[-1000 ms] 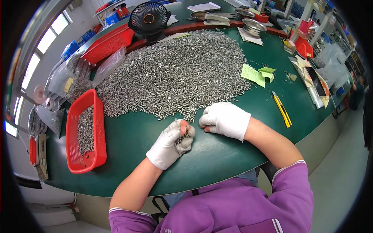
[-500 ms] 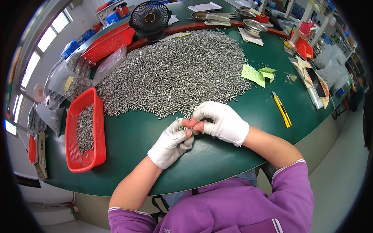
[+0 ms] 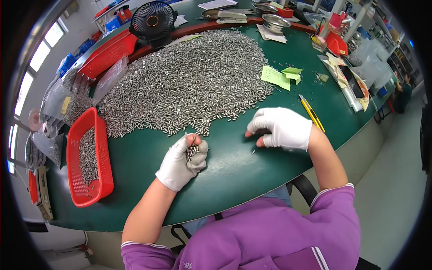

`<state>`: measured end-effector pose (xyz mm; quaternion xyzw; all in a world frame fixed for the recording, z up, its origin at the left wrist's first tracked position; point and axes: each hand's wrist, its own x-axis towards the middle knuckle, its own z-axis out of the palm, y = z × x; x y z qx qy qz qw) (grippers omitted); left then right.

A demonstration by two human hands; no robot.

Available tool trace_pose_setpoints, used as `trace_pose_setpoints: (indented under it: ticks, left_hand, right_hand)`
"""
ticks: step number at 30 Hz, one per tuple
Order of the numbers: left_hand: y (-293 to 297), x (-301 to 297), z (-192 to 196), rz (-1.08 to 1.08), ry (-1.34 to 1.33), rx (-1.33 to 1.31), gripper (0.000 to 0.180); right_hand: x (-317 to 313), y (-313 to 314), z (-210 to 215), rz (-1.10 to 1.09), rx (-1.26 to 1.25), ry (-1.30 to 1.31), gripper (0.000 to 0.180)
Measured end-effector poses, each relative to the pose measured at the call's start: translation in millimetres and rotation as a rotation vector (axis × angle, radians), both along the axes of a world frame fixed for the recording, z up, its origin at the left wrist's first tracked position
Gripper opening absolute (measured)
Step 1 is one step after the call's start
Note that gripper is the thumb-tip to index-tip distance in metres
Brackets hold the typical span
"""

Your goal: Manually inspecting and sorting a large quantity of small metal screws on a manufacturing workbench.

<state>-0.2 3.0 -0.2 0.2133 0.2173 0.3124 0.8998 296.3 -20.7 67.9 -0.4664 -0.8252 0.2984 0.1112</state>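
My left hand (image 3: 183, 161), in a white glove with bare fingertips, curls around a handful of small silvery metal pins (image 3: 192, 151) in its palm. My right hand (image 3: 282, 128), gloved the same way, hovers over the green table to the right with thumb and fingers apart and nothing between them. Just below its thumb lies a single metal pin (image 3: 253, 151), apart from the others. Beyond both hands spreads a wide heap of the same pins (image 3: 184, 81).
At the left stands a red plastic basket (image 3: 108, 171), partly filled with pins. Yellow-green paper slips (image 3: 275, 77) and a yellow utility knife (image 3: 311, 113) lie right of the heap. A black fan (image 3: 153, 21) and metal bowls (image 3: 276, 23) stand at the back.
My hands have parted: the right has moved off to the right and opened, and the left has turned its palm up, showing the pins. A single pin now lies below the right hand.
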Motion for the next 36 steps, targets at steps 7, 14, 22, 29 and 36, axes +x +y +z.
trace_pose_setpoints:
  ticks: [7,14,22,29,36]
  left_hand:
    - [-0.3,3.4,1.9,0.057,0.013,-0.026,0.025]
    - [0.4,3.0,-2.6,0.064,-0.033,-0.048,0.025]
    - [-3.1,5.4,3.2,0.073,0.014,-0.054,0.018]
    - [-3.6,3.5,2.7,0.065,0.022,-0.048,0.020]
    - [-4.6,2.6,2.9,-0.036,-0.007,0.015,0.020]
  right_hand:
    - [-21.4,-28.7,-24.9,-0.080,0.093,-0.135,0.016]
    - [-65.3,3.1,-38.6,-0.069,0.343,0.061,0.012]
    - [-92.7,29.6,-42.8,-0.045,0.331,-0.202,0.016]
    - [-85.0,26.4,-40.6,-0.248,0.024,0.441,0.019]
    - [-81.7,21.3,-29.2,-0.160,-0.640,0.935,0.032]
